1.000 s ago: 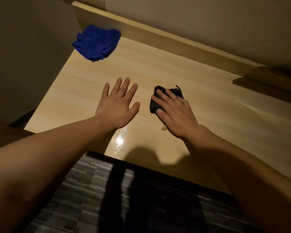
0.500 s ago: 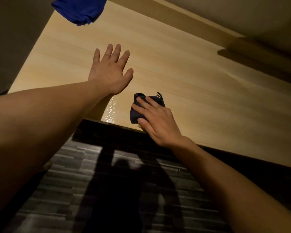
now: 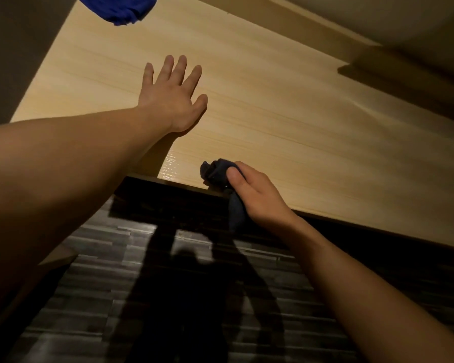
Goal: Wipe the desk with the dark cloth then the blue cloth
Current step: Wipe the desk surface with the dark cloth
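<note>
The light wooden desk (image 3: 286,106) fills the upper half of the view. My right hand (image 3: 257,195) grips the bunched dark cloth (image 3: 216,172) at the desk's front edge, and part of the cloth hangs down over that edge. My left hand (image 3: 172,95) lies flat on the desk with fingers spread, palm down, holding nothing. The blue cloth (image 3: 118,7) sits crumpled at the far left corner of the desk, cut off by the top of the frame.
A dark wall panel (image 3: 16,48) borders the desk on the left. A raised wooden ledge (image 3: 312,24) runs along the back. Grey striped carpet (image 3: 168,297) lies below the front edge, with my shadow on it.
My right hand has drawn the dark cloth toward me from mid-desk to the front edge and closed around it. My left hand stayed flat on the desk. The view tilted down.
</note>
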